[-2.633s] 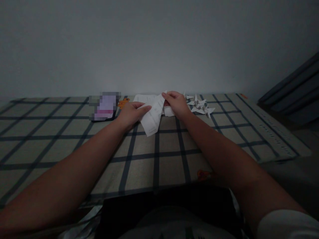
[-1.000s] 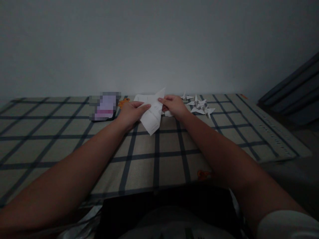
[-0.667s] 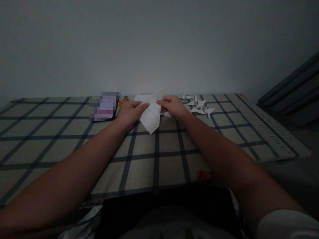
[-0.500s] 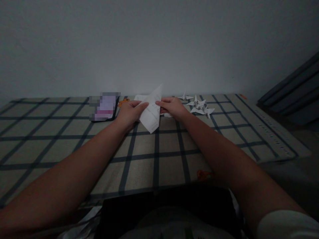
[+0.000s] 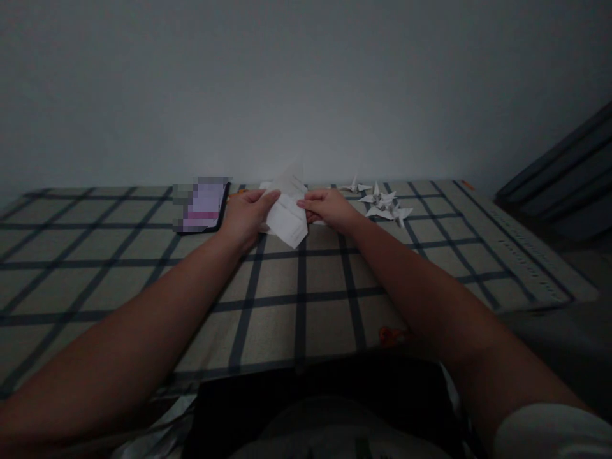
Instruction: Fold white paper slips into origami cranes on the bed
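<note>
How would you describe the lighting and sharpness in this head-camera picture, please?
Head view: dim and underexposed, with no glare; the white paper between the left hand and right hand is brightest, its top edge motion-blurred; the phone screen is pixelated; the folded paper cranes look soft.

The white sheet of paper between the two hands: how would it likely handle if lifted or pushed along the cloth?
The sheet of paper looks thin and folded, so probably light and floppy. Pinched by the left hand and right hand, it should crease easily. Pushed over the checked cloth, it would likely buckle rather than slide.
</note>
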A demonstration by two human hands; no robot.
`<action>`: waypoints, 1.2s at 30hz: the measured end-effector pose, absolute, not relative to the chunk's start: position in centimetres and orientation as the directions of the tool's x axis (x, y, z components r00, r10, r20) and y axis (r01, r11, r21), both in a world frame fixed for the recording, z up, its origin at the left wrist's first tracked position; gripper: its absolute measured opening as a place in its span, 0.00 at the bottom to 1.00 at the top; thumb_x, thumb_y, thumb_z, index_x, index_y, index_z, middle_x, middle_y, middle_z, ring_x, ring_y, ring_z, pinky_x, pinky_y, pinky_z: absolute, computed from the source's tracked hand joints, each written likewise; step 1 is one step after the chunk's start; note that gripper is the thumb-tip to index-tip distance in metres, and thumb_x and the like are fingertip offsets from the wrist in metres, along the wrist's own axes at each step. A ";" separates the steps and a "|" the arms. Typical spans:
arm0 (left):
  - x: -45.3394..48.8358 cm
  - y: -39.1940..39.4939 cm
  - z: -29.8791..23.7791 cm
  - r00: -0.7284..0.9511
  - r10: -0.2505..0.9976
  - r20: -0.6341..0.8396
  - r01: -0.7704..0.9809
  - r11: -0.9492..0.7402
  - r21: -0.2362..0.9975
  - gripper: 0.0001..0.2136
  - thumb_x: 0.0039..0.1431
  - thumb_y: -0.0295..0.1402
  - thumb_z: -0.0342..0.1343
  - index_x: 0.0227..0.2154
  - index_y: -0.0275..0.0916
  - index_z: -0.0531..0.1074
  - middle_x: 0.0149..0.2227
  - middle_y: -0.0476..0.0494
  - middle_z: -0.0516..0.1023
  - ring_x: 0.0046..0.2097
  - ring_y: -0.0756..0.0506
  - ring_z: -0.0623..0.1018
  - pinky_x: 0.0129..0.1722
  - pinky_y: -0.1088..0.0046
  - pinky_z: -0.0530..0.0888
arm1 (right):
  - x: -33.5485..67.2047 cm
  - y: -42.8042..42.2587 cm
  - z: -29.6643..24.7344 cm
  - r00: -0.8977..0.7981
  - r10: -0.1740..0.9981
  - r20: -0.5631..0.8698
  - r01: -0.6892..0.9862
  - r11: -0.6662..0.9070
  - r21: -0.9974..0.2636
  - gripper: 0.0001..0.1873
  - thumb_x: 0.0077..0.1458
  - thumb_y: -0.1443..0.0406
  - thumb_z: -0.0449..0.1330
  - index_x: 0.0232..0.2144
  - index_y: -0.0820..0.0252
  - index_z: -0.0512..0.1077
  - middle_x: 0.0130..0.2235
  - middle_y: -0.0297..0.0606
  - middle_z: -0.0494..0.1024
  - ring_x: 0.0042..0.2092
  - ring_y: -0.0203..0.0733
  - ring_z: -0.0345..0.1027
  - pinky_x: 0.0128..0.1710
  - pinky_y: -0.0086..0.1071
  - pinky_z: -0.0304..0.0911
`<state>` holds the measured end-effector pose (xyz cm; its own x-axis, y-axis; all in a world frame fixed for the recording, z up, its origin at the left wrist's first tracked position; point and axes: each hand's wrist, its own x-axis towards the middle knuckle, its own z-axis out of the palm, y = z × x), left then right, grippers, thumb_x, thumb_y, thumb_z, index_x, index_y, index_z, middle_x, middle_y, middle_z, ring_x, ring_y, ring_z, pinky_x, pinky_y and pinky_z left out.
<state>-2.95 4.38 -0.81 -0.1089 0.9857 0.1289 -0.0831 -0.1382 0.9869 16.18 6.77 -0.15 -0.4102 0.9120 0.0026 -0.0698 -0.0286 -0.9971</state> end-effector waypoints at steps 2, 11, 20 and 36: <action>-3.0 4.5 -1.0 -0.098 0.985 0.142 -0.090 -0.151 0.984 0.16 0.47 0.43 0.69 0.33 0.35 0.80 0.33 0.42 0.83 0.30 0.47 0.79 0.31 0.73 0.75 | 16.2 6.7 -0.1 -0.373 0.928 0.008 -0.069 -0.019 -0.997 0.08 0.58 0.70 0.65 0.26 0.63 0.75 0.24 0.32 0.77 0.25 0.30 0.71 0.28 0.23 0.69; -3.1 4.7 -0.7 -0.167 0.971 0.169 -0.135 -0.192 0.972 0.16 0.47 0.44 0.69 0.32 0.37 0.78 0.34 0.42 0.82 0.35 0.46 0.80 0.35 0.72 0.76 | 16.1 6.7 -0.1 -0.443 0.895 -0.045 -0.050 -0.075 -0.996 0.08 0.58 0.75 0.62 0.27 0.65 0.76 0.24 0.35 0.79 0.26 0.31 0.73 0.29 0.23 0.71; -3.3 4.8 -0.9 -0.207 0.956 0.209 -0.167 -0.245 0.955 0.16 0.48 0.44 0.69 0.34 0.38 0.78 0.37 0.42 0.83 0.36 0.46 0.80 0.39 0.70 0.77 | 16.0 7.0 -0.1 -0.363 0.932 0.001 -0.044 -0.015 -0.999 0.07 0.55 0.76 0.61 0.30 0.64 0.76 0.26 0.33 0.78 0.27 0.32 0.72 0.29 0.25 0.69; -3.2 4.2 -0.9 0.011 0.999 0.041 -0.067 -0.040 0.997 0.08 0.43 0.33 0.68 0.24 0.38 0.74 0.22 0.50 0.74 0.22 0.51 0.70 0.21 0.76 0.64 | 16.2 6.0 0.8 -0.308 0.944 0.115 0.124 0.160 -0.979 0.09 0.56 0.66 0.63 0.25 0.61 0.70 0.22 0.26 0.65 0.25 0.30 0.54 0.27 0.26 0.53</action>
<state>-3.21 4.20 -0.86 0.0110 0.9991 0.0409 -0.0674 -0.0401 0.9969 16.18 6.03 0.79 -0.3084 0.9443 0.1150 0.1237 0.1597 -0.9794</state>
